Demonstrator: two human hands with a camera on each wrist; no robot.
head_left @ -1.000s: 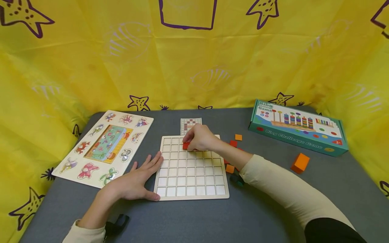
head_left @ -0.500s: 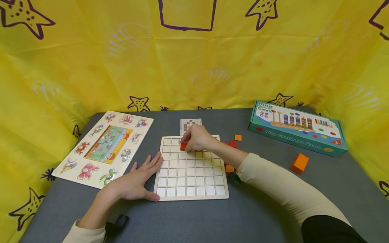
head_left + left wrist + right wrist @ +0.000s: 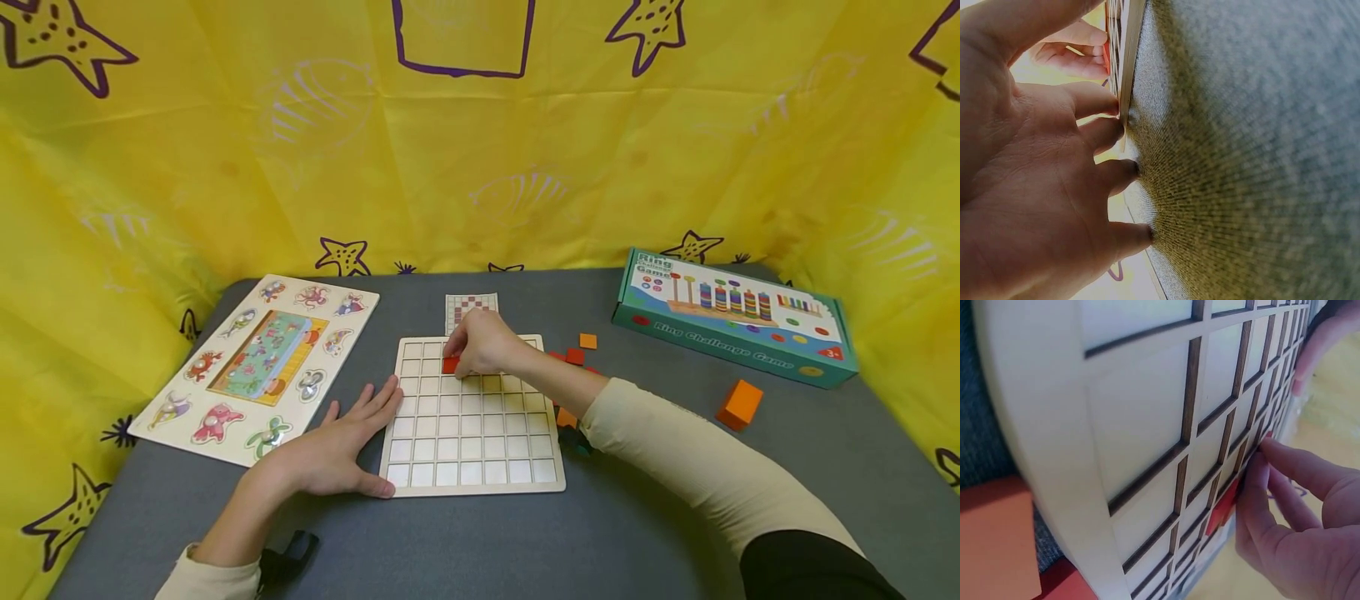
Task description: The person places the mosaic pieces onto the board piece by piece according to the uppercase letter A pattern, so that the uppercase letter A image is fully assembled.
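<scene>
A pale wooden grid board lies flat on the table. At its left edge my left hand rests with fingers spread, the thumb touching the near left corner. Over the board's far rows, my right hand pinches a red square tile at a cell of the second row. The right wrist view has a bit of red at those fingertips, and another red tile in the grid beside the fingers. My right hand hides part of the far rows and of the small pattern card behind the board.
Loose red tiles and orange tiles lie right of the board, partly under my forearm. An orange block and a green game box stand farther right. A picture puzzle board lies left.
My right hand has shifted slightly left with the red tile, which now sits lower and flatter at the grid. The left hand has stayed in place.
</scene>
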